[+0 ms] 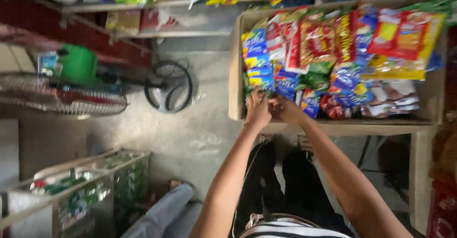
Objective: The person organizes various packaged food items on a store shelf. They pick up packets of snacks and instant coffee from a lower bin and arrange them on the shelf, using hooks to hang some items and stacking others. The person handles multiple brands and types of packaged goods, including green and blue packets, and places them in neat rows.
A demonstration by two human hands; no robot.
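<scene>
1. Left hand point(257, 110): fingers curled, gripping blue-yellow snack packs point(260, 78) at near-left corner of the cardboard box point(235, 76).
2. Right hand point(284, 108): just beside the left, nearly touching; fingers bent on a blue pack point(286, 87). Can't tell how tight the grip is.
3. Box sits on a wooden surface point(371, 128), crammed w/ snack packs: blue, red, yellow, green. Overlapping, exact count unclear.
4. One floor fan point(71, 88) at left; one crate of green bottles point(81, 190) lower left.
</scene>
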